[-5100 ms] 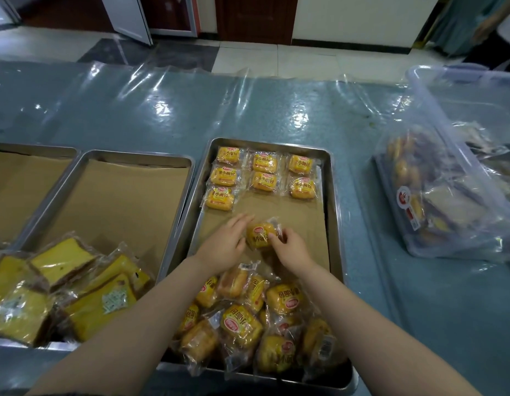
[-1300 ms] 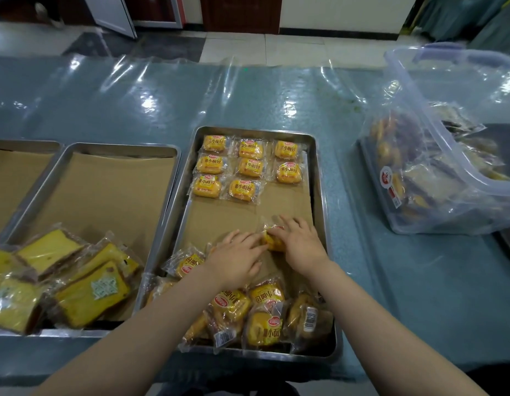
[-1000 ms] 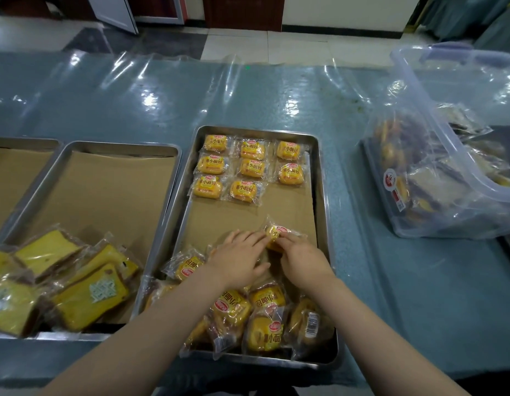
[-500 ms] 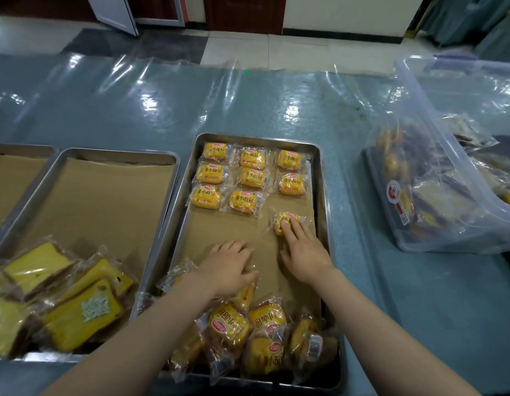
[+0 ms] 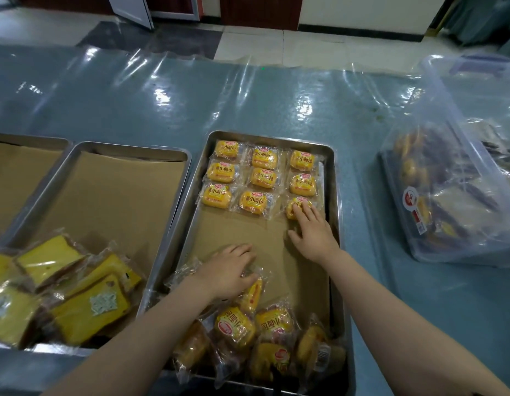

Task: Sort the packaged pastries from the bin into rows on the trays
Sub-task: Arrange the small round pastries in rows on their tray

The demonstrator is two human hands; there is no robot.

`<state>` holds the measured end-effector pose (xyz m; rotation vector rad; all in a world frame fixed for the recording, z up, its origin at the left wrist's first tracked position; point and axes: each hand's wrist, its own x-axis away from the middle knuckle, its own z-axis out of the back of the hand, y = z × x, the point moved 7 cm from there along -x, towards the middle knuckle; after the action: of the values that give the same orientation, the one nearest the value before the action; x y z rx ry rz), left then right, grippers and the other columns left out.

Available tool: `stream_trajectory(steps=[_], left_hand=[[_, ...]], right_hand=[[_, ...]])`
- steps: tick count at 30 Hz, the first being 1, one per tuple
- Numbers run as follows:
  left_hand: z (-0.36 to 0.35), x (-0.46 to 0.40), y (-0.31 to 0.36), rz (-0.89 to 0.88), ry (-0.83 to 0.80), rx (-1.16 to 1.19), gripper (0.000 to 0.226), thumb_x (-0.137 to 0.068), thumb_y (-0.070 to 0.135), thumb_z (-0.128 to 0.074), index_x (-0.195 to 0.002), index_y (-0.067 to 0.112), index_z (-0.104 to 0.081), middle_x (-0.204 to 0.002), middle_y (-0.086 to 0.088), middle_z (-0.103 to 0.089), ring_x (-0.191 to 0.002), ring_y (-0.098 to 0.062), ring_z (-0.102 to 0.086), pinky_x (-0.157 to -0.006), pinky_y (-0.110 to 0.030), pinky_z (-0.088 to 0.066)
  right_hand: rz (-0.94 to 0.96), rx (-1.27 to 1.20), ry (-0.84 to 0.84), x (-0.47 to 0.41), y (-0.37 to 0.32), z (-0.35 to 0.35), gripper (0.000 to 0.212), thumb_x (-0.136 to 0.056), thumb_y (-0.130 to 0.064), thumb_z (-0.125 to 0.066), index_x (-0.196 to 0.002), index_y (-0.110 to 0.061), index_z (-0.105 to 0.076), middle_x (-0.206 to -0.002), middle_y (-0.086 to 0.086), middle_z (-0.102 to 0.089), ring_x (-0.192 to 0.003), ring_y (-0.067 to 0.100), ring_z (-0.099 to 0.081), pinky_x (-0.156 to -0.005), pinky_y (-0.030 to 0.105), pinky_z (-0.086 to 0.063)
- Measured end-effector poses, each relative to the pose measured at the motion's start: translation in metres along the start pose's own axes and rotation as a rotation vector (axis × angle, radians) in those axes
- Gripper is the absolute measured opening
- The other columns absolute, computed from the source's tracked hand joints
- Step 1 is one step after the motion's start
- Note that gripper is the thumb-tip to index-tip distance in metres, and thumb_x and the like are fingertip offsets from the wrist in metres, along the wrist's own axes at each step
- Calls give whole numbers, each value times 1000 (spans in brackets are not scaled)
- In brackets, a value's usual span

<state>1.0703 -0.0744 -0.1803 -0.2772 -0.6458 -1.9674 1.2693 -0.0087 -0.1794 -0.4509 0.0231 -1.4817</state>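
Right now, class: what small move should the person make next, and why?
Probably lift the left hand with the bun packet it holds and start a fourth row on the tray: the right hand is pressing the ninth bun in, completing three rows.

We see the bin (image 5: 459, 178) cut off at the frame's right edge, its pastries blurred; our left hand (image 5: 229, 270) hides part of a packet (image 5: 252, 295).

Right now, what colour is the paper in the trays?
Brown paper, clearest in the head view.
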Motion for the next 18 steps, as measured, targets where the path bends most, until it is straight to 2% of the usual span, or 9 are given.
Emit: stream_trajectory(steps=[5,11,15,18], left_hand=[[2,6,-2,12,45,98,68,-96,56,-40,-154,26,-20,-162,6,-15,-147,-15,-13,-121,-41,-16],[14,22,-4,42,119,229,62,-101,47,-39,-155,23,-18,-161,3,-18,-147,-13,-14,-118,-31,-11],[17,37,-13,48,173,284,63,-98,47,-46,-153,25,-23,-159,3,-23,-146,-14,-18,-118,-36,-18],[21,51,-19,60,272,318,62,-93,45,-55,-148,26,-33,-152,4,-32,-140,-14,-28,-116,-39,-29]], right_hand=[[-1,-142,68,14,1,4,60,-101,-37,-42,-155,-28,-17,-164,-4,-5,-151,20,3,-121,46,-8],[64,-228,26,43,-18,-7,58,-99,-31,-47,-153,-31,-25,-163,-7,-12,-150,18,-1,-121,46,-10],[142,-250,-36,64,-42,-12,57,-97,-22,-50,-151,-30,-30,-159,-10,-24,-149,16,-10,-121,49,-14],[181,-312,-108,76,-60,-19,55,-96,-18,-52,-147,-33,-37,-154,-12,-34,-146,12,-21,-121,45,-19]])
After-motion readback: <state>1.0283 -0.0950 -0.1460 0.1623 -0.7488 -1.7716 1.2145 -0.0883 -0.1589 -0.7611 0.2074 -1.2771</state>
